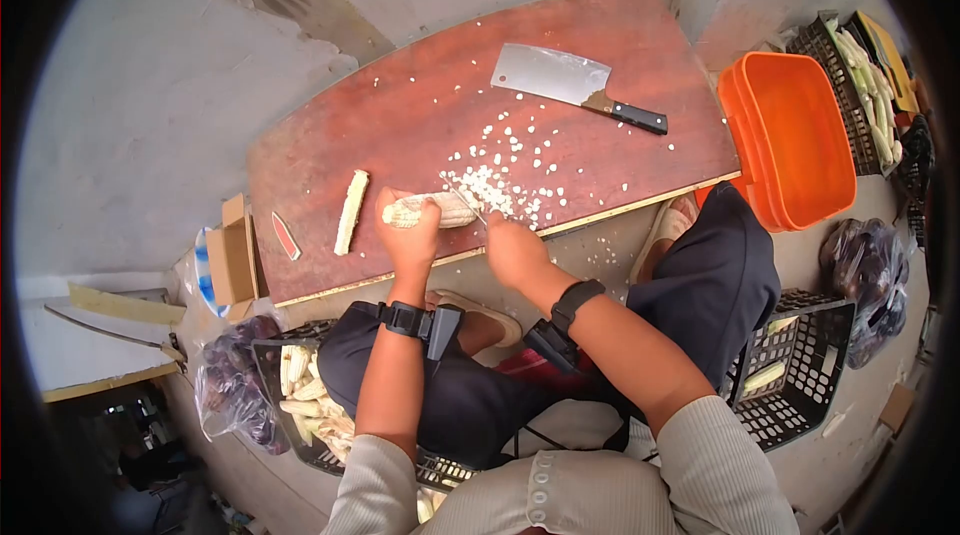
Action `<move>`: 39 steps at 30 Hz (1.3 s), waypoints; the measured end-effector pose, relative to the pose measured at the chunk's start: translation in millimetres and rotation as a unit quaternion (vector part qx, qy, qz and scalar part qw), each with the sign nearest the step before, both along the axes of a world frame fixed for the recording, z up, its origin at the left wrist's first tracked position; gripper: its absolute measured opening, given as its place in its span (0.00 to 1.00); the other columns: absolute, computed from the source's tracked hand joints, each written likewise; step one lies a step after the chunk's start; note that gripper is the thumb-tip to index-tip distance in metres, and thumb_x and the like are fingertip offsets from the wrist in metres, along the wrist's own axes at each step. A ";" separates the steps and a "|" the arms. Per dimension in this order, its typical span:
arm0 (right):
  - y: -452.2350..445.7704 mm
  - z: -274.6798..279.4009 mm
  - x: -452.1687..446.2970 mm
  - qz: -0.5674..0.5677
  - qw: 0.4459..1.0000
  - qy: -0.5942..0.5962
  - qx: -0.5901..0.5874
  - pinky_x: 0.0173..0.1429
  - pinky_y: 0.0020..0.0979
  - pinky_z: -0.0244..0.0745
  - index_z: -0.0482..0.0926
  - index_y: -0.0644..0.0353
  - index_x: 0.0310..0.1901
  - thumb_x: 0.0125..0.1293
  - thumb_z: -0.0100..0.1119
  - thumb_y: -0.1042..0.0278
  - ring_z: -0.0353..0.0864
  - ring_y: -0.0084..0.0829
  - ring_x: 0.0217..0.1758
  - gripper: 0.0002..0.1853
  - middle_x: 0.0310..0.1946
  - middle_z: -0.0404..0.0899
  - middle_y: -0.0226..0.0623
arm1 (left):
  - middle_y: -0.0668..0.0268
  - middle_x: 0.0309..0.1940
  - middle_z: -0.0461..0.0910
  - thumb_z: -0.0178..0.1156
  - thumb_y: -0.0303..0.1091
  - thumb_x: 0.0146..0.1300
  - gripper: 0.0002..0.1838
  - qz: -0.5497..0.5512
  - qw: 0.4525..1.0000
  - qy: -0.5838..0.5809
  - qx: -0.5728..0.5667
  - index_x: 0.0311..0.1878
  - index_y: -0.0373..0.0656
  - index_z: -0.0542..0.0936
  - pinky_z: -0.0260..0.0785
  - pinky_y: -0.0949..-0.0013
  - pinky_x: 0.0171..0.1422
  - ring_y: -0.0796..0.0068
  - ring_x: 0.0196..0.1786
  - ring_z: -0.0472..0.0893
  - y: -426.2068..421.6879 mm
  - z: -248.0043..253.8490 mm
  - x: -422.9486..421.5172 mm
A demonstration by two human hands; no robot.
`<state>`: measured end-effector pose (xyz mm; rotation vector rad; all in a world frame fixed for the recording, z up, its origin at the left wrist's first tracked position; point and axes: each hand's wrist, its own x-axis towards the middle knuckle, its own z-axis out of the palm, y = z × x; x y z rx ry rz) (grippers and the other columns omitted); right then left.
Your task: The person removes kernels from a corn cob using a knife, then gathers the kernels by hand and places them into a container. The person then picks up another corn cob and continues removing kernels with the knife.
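Note:
My left hand [408, 233] is wrapped round the butt end of a pale corn cob [445, 210], which lies nearly level over the table's front edge. Closed round the handle of a small thin blade [466, 202], my right hand [515, 250] is at the cob's other end, and the blade rests against the cob there. Loose white kernels [490, 187] are heaped beside that end and scattered across the red-brown table [400, 125]. A stripped cob piece [351, 213] lies left of my left hand. Farther back lies a cleaver [550, 73] with a black handle.
A small red-and-white object [286, 236] lies at the table's left. An orange bin [800, 145] stands off its right end. Black crates flank my legs, the left one holding corn cobs [308, 390]. A cardboard box [234, 255] and plastic bags [240, 385] are at the left.

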<state>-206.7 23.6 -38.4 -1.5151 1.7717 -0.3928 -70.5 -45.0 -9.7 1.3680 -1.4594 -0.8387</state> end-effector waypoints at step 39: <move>41.0 -12.0 -4.4 0.053 0.998 -0.015 -0.038 0.43 0.52 0.73 0.70 0.64 0.43 0.69 0.48 0.57 0.80 0.55 0.38 0.15 0.31 0.80 0.53 | 0.69 0.37 0.78 0.64 0.30 0.58 0.15 0.102 0.984 0.145 0.029 0.48 0.38 0.77 0.65 0.78 0.35 0.82 0.36 0.75 24.8 52.6 68.5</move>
